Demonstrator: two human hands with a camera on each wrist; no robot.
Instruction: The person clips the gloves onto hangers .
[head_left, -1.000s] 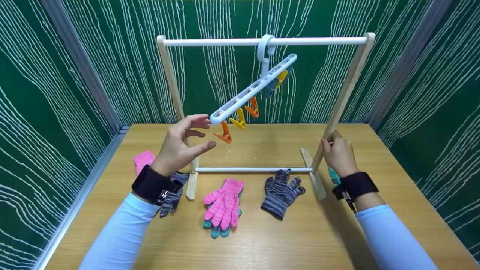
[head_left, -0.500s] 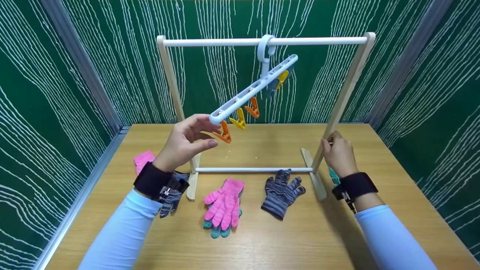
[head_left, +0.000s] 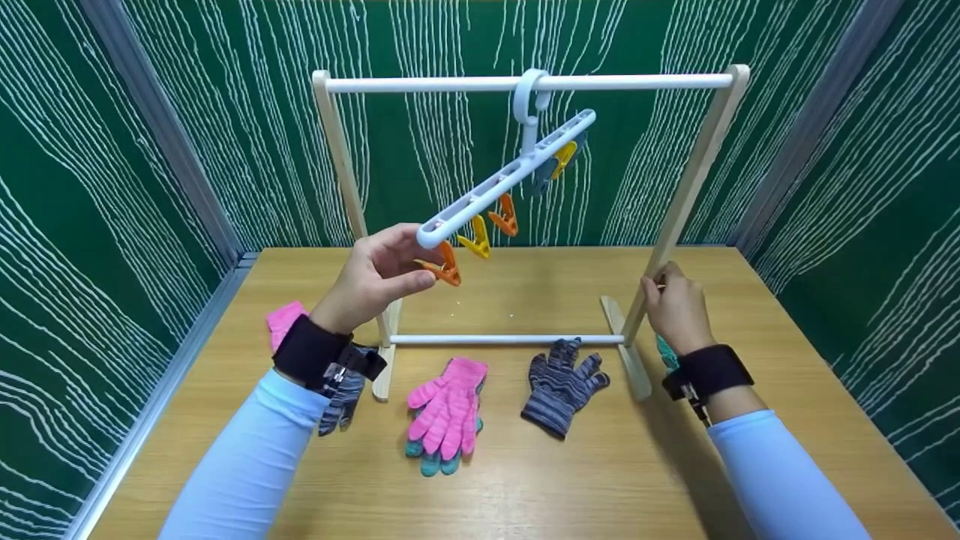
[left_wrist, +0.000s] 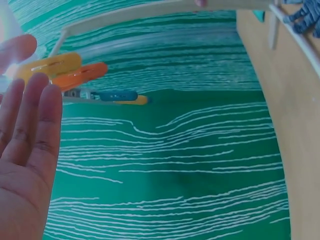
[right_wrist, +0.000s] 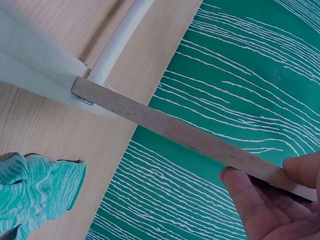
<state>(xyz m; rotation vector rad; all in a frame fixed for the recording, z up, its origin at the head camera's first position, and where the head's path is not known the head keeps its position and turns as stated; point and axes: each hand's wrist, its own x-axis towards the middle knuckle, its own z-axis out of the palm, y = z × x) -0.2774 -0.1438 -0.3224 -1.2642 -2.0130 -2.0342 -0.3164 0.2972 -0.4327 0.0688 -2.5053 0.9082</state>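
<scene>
In the head view a light blue clip hanger (head_left: 480, 196) hangs tilted from the top rail of a wooden rack (head_left: 336, 150), its low end toward my left hand (head_left: 375, 271). An orange clothespin (head_left: 448, 271) hangs at that low end. My left thumb tip is right at this clothespin, with the other fingers behind it; in the left wrist view those fingers (left_wrist: 42, 115) look fairly straight. A yellow clothespin (head_left: 478, 238) and another orange clothespin (head_left: 506, 216) follow along the hanger. My right hand (head_left: 679, 304) grips the rack's right wooden post (right_wrist: 175, 131) between thumb and fingers.
On the wooden table (head_left: 510, 487), a pink glove (head_left: 450, 412) lies over a green one, beside a dark grey striped glove (head_left: 564, 386). Another grey glove (head_left: 343, 401) and a pink one (head_left: 285, 321) lie left. A green glove (right_wrist: 40, 187) lies beyond the right post.
My left hand has moved right, bringing its thumb and fingers around the end orange clothespin. The right hand stays on the post, and the hanger has barely shifted.
</scene>
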